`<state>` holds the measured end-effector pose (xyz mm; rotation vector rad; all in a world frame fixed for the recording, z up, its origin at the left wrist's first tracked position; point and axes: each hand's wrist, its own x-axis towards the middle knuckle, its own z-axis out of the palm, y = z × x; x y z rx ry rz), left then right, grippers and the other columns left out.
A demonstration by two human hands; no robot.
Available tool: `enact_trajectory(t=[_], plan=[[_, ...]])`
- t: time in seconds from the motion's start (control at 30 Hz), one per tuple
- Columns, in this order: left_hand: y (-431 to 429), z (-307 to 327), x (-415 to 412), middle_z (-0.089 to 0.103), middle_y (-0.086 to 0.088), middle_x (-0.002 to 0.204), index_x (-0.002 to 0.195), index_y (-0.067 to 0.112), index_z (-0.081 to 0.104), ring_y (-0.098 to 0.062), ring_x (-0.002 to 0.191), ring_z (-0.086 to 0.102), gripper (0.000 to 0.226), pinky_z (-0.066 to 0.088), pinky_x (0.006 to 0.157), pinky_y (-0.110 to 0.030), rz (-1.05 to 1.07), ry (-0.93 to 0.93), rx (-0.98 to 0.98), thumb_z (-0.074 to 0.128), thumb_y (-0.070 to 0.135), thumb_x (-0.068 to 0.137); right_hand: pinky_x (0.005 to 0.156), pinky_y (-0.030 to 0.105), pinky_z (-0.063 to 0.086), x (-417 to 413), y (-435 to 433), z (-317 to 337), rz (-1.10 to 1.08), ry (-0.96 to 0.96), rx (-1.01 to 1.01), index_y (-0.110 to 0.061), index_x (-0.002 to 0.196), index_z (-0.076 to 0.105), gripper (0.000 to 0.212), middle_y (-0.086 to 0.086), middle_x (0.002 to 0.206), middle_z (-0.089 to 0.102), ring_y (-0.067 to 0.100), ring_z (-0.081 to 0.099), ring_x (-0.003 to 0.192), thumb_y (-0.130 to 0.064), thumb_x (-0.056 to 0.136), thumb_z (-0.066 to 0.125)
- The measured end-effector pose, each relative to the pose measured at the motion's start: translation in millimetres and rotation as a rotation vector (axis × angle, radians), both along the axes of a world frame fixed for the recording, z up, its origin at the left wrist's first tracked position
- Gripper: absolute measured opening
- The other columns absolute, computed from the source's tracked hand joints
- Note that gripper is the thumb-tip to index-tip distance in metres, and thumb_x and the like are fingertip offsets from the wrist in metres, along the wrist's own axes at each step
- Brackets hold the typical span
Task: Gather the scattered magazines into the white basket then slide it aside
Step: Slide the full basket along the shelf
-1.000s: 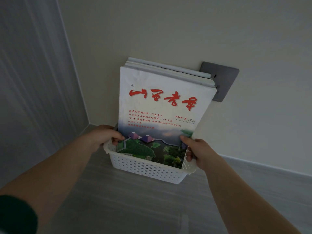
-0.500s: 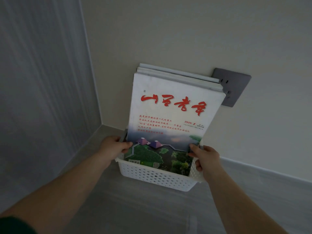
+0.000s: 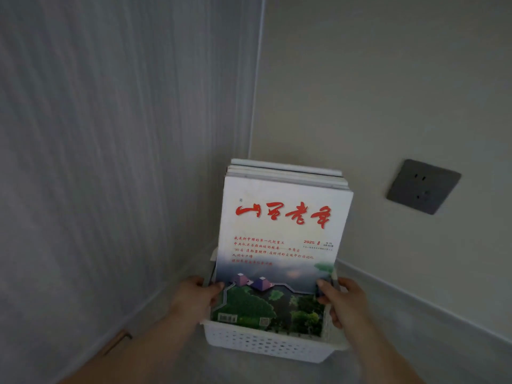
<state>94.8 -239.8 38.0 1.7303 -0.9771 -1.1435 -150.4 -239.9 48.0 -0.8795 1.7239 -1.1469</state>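
Left hand [image 3: 194, 299] is closed on the left rim of the white basket [image 3: 266, 343], thumb pressed to the front magazine cover. The magazines [image 3: 282, 231] are stood on end in the basket, rising well above its rim, near the wall corner; load judged heavy, top-heavy, covers glossy and slippery, so hold is best taken low at both rims. Right hand [image 3: 343, 300] is clamped on the right rim.

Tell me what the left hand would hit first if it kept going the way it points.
The left hand points forward and right, gripping the white basket. It already meets the basket rim and the front magazine; past them likely the corner wall, though depth is unclear.
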Motion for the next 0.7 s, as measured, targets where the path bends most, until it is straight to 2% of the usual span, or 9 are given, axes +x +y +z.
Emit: enact_trajectory(t=[0.2,0.33,0.4,0.47,0.5,0.6,0.7], plan=[[89,0,30,0.057,-0.010,0.059,0.052,0.009,0.050,-0.030,0.064,0.057,0.029,0.046,0.068,-0.037,0.263,-0.023,-0.004,0.067,0.006,0.075,0.025,0.011,0.024,38,38,9,0.257,0.000,0.025,-0.021,0.077,0.048,0.015,0.009,0.063,0.058,0.001,0.036,0.019,-0.016,0.083,0.061],[147,-1,49,0.061,-0.010,0.066,0.061,0.011,0.057,-0.028,0.064,0.058,0.018,0.047,0.064,-0.035,0.417,-0.024,-0.007,0.070,0.006,0.072,0.025,0.010,0.023,66,65,11,0.414,0.011,0.013,-0.019,0.078,0.048,0.014,0.008,0.061,0.057,0.000,0.037,0.020,-0.016,0.083,0.061],[171,-5,57,0.061,-0.009,0.054,0.058,0.007,0.061,-0.025,0.056,0.054,0.017,0.044,0.055,-0.030,0.466,-0.051,-0.021,0.071,0.007,0.071,0.025,0.012,0.023,78,75,11,0.496,0.014,-0.013,-0.007,0.088,0.053,0.012,0.008,0.060,0.055,0.000,0.038,0.021,-0.014,0.083,0.060],[193,-7,64,0.055,-0.001,0.037,0.049,0.008,0.058,-0.021,0.044,0.046,0.027,0.035,0.040,-0.024,0.489,-0.084,-0.017,0.070,0.010,0.073,0.025,0.012,0.024,90,82,12,0.557,0.015,-0.038,0.000,0.095,0.053,0.017,0.008,0.059,0.053,0.000,0.038,0.021,-0.011,0.083,0.059],[202,-8,66,0.052,0.002,0.033,0.047,0.009,0.056,-0.020,0.043,0.044,0.030,0.032,0.038,-0.023,0.503,-0.083,-0.013,0.069,0.011,0.074,0.025,0.010,0.025,96,85,13,0.580,0.013,-0.047,0.002,0.094,0.053,0.016,0.008,0.058,0.052,-0.001,0.038,0.022,-0.010,0.084,0.059],[226,-7,74,0.048,0.006,0.023,0.046,0.008,0.055,-0.018,0.044,0.042,0.032,0.029,0.041,-0.024,0.551,-0.067,-0.015,0.068,0.010,0.075,0.026,0.008,0.025,114,92,15,0.651,0.004,-0.056,-0.001,0.084,0.051,0.009,0.007,0.055,0.048,0.000,0.036,0.021,-0.007,0.083,0.058],[240,-5,83,0.047,0.007,0.021,0.044,0.008,0.054,-0.017,0.044,0.042,0.034,0.030,0.040,-0.024,0.576,-0.073,-0.018,0.068,0.009,0.075,0.026,0.009,0.023,131,93,17,0.700,0.035,-0.042,-0.005,0.074,0.051,0.011,0.005,0.052,0.046,0.001,0.034,0.020,-0.006,0.083,0.058]])
